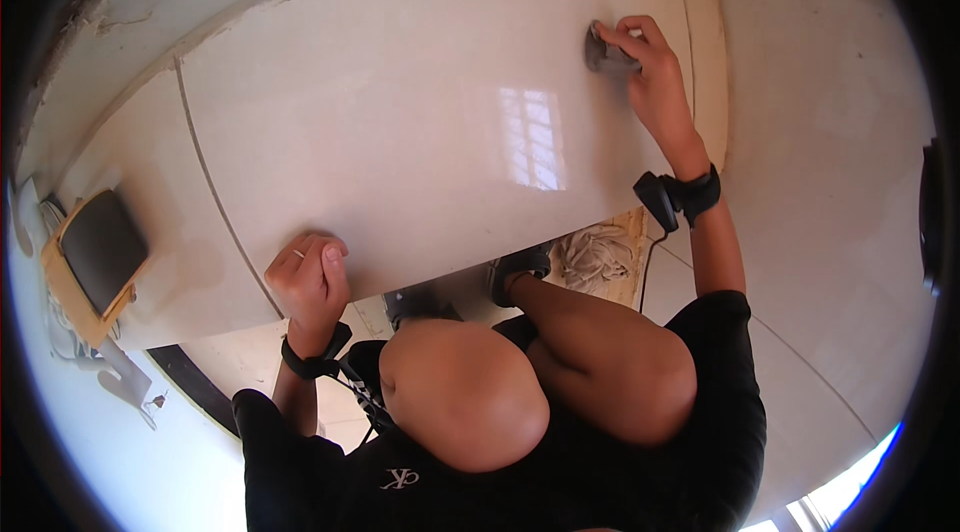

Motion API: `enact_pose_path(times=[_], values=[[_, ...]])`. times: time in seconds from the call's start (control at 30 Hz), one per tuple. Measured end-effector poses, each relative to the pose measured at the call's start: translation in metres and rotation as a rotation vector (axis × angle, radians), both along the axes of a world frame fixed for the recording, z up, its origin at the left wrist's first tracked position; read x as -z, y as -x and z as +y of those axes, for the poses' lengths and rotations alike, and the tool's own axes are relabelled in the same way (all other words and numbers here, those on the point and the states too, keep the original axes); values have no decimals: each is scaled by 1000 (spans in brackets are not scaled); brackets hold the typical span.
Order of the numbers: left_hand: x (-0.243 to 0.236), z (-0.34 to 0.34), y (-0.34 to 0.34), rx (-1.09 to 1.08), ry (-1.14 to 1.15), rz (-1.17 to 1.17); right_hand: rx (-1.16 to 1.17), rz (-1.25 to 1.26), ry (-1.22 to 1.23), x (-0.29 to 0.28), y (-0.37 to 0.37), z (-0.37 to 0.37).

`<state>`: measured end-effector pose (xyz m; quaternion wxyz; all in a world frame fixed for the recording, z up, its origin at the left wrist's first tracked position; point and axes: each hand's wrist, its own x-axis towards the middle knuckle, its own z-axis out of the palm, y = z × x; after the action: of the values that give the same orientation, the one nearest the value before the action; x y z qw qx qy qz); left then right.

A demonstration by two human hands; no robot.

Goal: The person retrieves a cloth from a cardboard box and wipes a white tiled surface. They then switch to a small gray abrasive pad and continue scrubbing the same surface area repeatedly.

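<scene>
My right hand is at the far right of a glossy white tiled surface. Its fingers are closed on a small grey cloth, which touches the tile. The palm side of the grip is partly hidden. Near the front edge of the same surface, on the left, my left hand rests as a closed fist, with a ring on one finger. Nothing shows between its fingers.
A wooden-framed object with a dark panel is at the left end of the surface. A crumpled light cloth lies below the front edge, near my foot. Walls border the far and right sides. Each wrist has a black strap with a cable.
</scene>
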<state>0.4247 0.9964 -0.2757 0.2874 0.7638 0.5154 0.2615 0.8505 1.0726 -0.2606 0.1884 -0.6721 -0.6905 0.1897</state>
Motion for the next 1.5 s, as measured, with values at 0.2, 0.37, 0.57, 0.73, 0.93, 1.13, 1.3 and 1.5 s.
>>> enact_pose_path(times=[0.2, 0.37, 0.57, 0.73, 0.93, 1.13, 1.3, 1.5], values=[[-7, 3, 5, 17, -4, 27, -51, 56, -31, 4, 7, 19], [-5, 5, 2, 5, 13, 14, -83, 11, -58, 7, 16, 20], [0, 8, -1, -7, 4, 14, -48, -7, -36, 5, 19, 38], [0, 8, 5, -7, 31, -7, 15, -83, 67, 5, 28, 33], [-2, 11, 16, -9, 17, -10, -71, -52, -177, 0, 41, 41], [-2, 6, 14, -11, 34, -25, 2, -49, 62, -2, 44, 27], [-5, 3, 11, -10, 47, -15, -13, -101, -118, 13, 39, 37], [-12, -1, 3, -5, 42, -16, 40, -170, -182, 13, 24, 46]])
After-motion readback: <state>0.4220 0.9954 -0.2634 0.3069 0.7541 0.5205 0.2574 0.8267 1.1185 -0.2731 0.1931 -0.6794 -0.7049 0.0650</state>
